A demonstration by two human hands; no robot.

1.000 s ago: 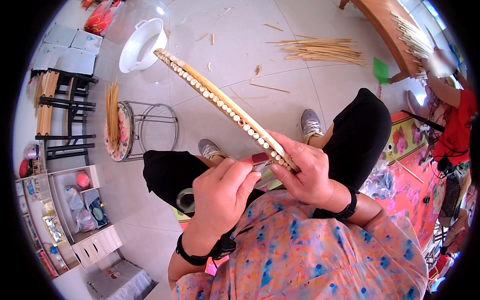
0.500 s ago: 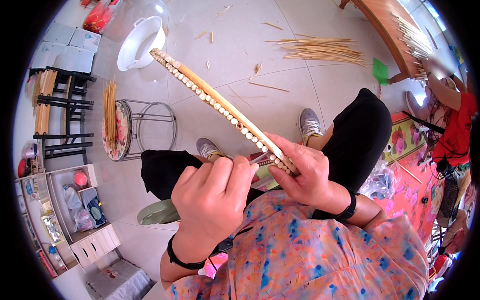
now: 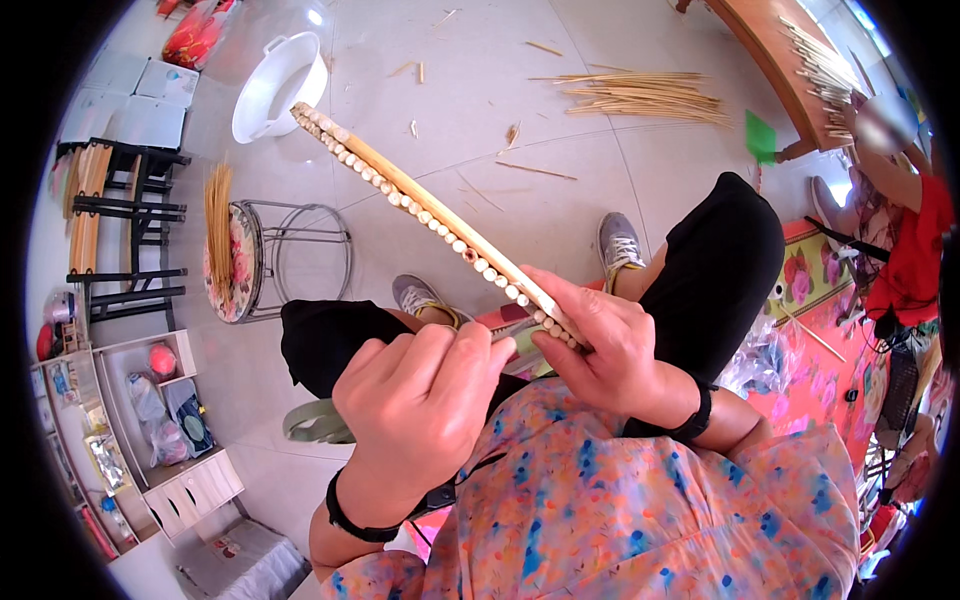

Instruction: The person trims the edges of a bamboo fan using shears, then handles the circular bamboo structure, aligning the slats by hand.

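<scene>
A long strip of pale round stick ends (image 3: 425,215) with a wooden batten along it runs diagonally from the white basin's side down to my hands. My right hand (image 3: 610,355) grips its lower end, fingers along the batten and thumb underneath. My left hand (image 3: 415,395) is closed, knuckles up, just left of that end; it pinches something thin and greyish, mostly hidden by the fingers, that reaches toward the sticks. An olive-green object (image 3: 315,425) lies beside my left knee, partly behind the hand.
White basin (image 3: 250,100), stool (image 3: 244,310) with sticks, folded stools (image 3: 127,300) and shelves (image 3: 190,497) at left. Loose sticks (image 3: 640,95) lie ahead. A table (image 3: 760,60), another person (image 3: 905,265) and pink floral mat (image 3: 790,395) are at right.
My left hand has moved left and turned knuckles-up; the maroon piece at its fingertips is hidden. The stick strip's upper end has shifted slightly left.
</scene>
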